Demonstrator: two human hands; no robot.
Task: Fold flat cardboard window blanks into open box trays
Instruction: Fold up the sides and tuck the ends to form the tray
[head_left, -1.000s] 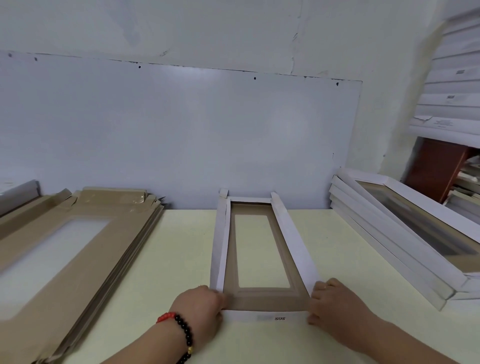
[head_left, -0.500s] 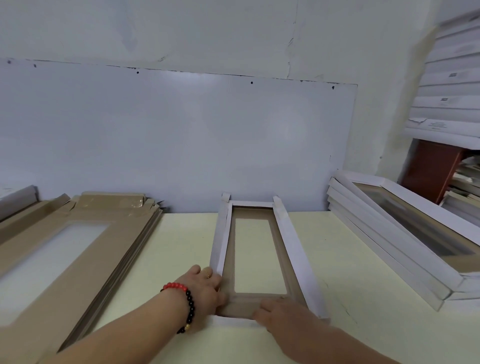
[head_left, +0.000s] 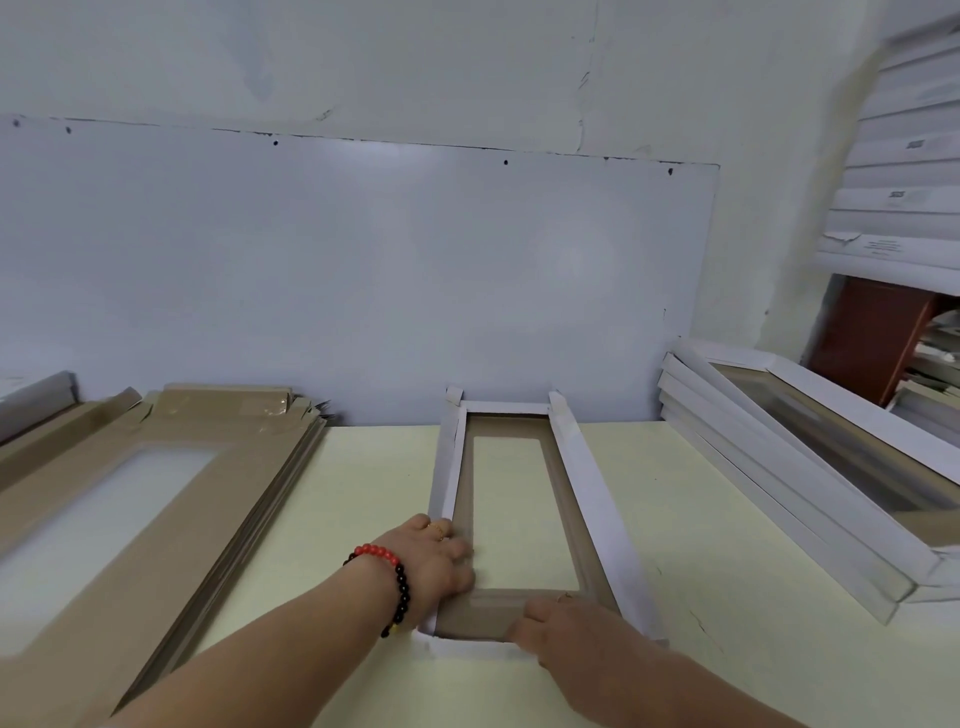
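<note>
A long cardboard window blank (head_left: 563, 499), brown inside and white outside, lies lengthwise on the pale yellow table (head_left: 363, 499) with its long side walls partly raised. My left hand (head_left: 441, 564), with a red and black bead bracelet at the wrist, grips the left wall near the near corner, fingers reaching over into the brown inside. My right hand (head_left: 566, 631) lies flat on the brown near end panel and presses it down; the near white flap sticks out under it.
A stack of flat brown window blanks (head_left: 135, 519) covers the left of the table. Several folded white trays (head_left: 810, 483) are stacked at the right. A grey board (head_left: 363, 270) leans on the wall behind. Shelves with white boxes (head_left: 904, 171) stand at far right.
My right hand moved from the tray's right near corner to the middle of the near end panel. My left hand slid forward along the left wall. The view tilted up a little.
</note>
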